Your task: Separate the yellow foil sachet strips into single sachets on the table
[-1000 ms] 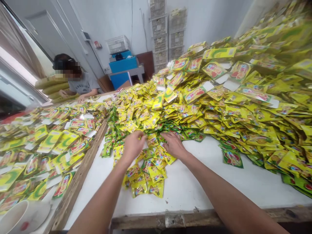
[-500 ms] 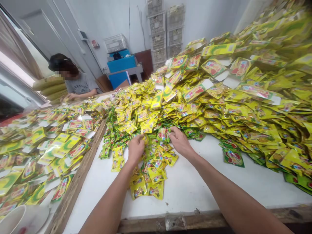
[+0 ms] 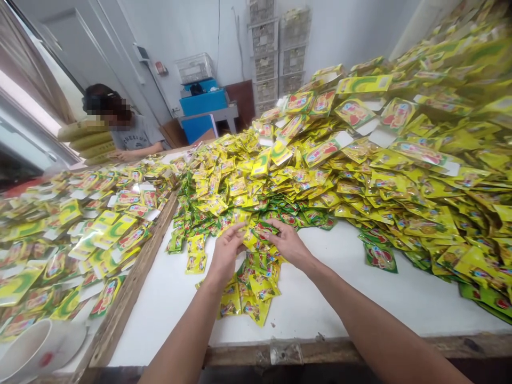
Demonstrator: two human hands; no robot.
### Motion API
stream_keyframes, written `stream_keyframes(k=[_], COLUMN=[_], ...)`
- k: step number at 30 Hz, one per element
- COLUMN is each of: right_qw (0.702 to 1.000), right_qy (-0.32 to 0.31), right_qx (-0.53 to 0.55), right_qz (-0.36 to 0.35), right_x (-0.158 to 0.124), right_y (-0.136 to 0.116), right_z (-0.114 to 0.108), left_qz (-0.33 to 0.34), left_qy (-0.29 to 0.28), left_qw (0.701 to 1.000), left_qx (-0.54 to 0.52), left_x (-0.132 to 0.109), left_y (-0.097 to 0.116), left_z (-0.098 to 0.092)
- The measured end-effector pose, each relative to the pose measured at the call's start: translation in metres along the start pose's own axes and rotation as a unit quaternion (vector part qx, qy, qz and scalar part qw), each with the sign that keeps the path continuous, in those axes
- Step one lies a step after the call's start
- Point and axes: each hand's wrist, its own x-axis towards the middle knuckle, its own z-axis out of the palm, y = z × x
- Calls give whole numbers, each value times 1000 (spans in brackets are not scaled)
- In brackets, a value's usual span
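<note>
Sachets (image 3: 262,288), shiny, crinkly & sq.-ish, yellow/green w/ fruit prints, lie heaped before us on white tabletop (image 3: 320,306); our R hand (image 3: 288,242) pinches one green sachet (image 3: 262,229); our L hand (image 3: 226,253) half-curled, can't tell its hold.

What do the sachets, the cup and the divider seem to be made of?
Sachets: probably glossy plastic film, judging by bright reflections and creases. Cup: perhaps ceramic or hard plastic; its smooth, pale surface leaves this open. Divider: wood, apparently unpainted, with brown, rough-looking edges.
</note>
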Motion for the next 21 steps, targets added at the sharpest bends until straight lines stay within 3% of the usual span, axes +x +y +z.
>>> stream_keyframes(k=[3, 7, 12, 16, 19, 21], right_qw=[999, 988, 992, 995, 991, 986], right_qy=[11, -27, -51, -48, -36, -62], right_qx=[34, 150, 111, 86, 124, 152], right_qz=[9, 16, 35, 4, 20, 27], right_x=[0, -1, -2, -3, -4, -6], right_y=[-10, -22, -13, -7, -14, -21], right_z=[-5, -12, -8, -3, -4, -6], left_qz=[-2, 1, -15, 21, 52, 63], left_qy=[15, 62, 39, 22, 21, 13], left_qw=[1000, 998, 995, 998, 998, 997], left_qx=[-8, -7, -90, -54, -40, -37], left_x=[4, 6, -6, -7, -2, 0], left_y=[0, -4, -6, -7, -7, -5], left_z=[1, 2, 10, 14, 15, 16])
